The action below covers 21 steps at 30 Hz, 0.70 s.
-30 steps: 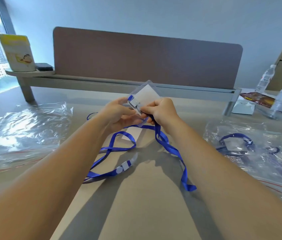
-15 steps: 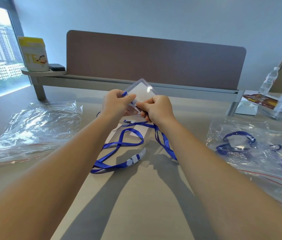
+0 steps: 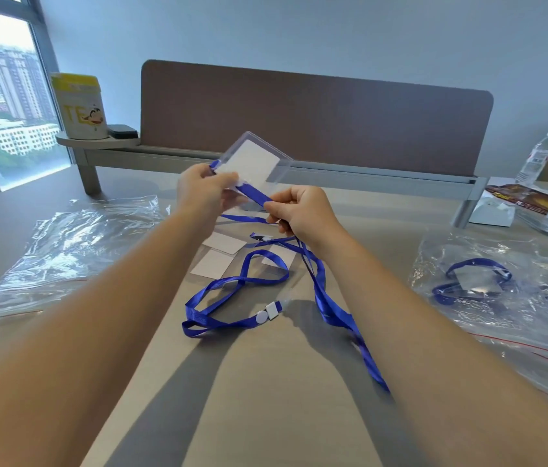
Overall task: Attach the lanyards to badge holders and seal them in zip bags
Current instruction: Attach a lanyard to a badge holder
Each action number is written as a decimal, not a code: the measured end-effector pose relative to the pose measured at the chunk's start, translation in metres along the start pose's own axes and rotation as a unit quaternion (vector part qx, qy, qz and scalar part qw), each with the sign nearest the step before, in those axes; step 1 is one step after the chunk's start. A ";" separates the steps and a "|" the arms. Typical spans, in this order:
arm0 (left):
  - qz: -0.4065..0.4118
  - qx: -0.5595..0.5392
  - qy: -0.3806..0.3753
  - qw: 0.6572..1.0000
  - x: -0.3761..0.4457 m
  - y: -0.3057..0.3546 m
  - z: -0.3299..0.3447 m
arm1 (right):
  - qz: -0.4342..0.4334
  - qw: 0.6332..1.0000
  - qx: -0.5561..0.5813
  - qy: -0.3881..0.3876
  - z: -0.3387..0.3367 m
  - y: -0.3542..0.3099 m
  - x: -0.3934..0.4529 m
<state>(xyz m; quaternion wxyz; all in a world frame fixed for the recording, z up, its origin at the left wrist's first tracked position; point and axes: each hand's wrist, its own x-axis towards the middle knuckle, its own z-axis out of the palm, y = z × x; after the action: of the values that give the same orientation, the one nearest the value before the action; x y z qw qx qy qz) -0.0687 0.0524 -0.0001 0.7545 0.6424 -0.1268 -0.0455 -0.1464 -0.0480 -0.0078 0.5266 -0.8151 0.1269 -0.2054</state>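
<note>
Badge holder (image 3: 255,160) lifted higher, left hand (image 3: 204,193) gripping it, right hand (image 3: 302,210) pinching lanyard (image 3: 255,199)

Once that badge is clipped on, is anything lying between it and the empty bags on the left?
Nothing visible does. The left hand holds the badge holder above the table and the right hand pinches the blue lanyard. The empty zip bags lie to the left with only bare table between. The loose white cards sit underneath, not in the path.
</note>
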 end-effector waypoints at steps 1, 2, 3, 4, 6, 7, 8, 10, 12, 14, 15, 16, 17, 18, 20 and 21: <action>-0.017 -0.032 0.001 0.999 0.003 0.003 -0.005 | 0.006 1.000 -0.004 -0.011 -0.001 0.002 0.000; -0.031 -0.063 0.000 0.998 0.007 0.004 -0.011 | 0.011 1.000 -0.005 -0.023 -0.002 0.004 0.000; -0.044 -0.084 -0.018 0.995 0.009 0.006 -0.018 | 0.017 0.999 -0.003 -0.034 -0.002 0.007 0.000; -0.052 -0.097 -0.043 0.993 0.010 0.007 -0.025 | 0.021 0.999 -0.001 -0.047 -0.003 0.009 0.000; -0.064 -0.114 -0.103 0.986 0.012 0.005 -0.040 | 0.027 0.996 0.000 -0.082 -0.003 0.012 0.002; -0.067 -0.115 -0.137 0.982 0.014 0.004 -0.047 | 0.032 0.994 0.003 -0.102 -0.003 0.014 0.003; -0.075 -0.106 -0.169 0.977 0.014 0.003 -0.054 | 0.039 0.992 0.008 -0.121 -0.002 0.016 0.004; -0.089 -0.085 -0.233 0.965 0.018 0.001 -0.068 | 0.052 0.988 0.012 -0.148 0.000 0.020 0.008; -0.096 -0.060 -0.307 0.945 0.022 0.002 -0.080 | 0.053 0.986 0.001 -0.159 0.003 0.025 0.011; -0.100 -0.017 -0.361 0.927 0.026 0.002 -0.087 | 0.050 0.986 -0.006 -0.161 0.006 0.028 0.015; -0.101 0.005 -0.385 0.917 0.027 0.001 -0.088 | 0.048 0.986 -0.008 -0.160 0.008 0.029 0.017; -0.106 0.027 -0.401 0.910 0.027 0.002 -0.088 | 0.046 0.987 -0.013 -0.156 0.009 0.030 0.019; -0.117 0.051 -0.414 0.901 0.026 0.003 -0.088 | 0.046 0.987 -0.025 -0.150 0.010 0.029 0.021; -0.130 0.079 -0.435 0.888 0.027 0.003 -0.089 | 0.050 0.988 -0.041 -0.143 0.010 0.028 0.023; -0.166 0.154 -0.484 0.845 0.030 0.004 -0.088 | 0.056 0.987 -0.060 -0.135 0.008 0.024 0.027; -0.190 0.202 -0.496 0.823 0.030 0.006 -0.087 | 0.055 0.988 -0.064 -0.131 0.007 0.022 0.029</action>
<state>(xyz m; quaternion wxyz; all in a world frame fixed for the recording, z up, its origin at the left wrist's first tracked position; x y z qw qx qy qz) -0.0189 0.1293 -0.0027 0.4193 0.6827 -0.3659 -0.4736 -0.1172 -0.0645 -0.0247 0.4959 -0.8589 0.1139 -0.0587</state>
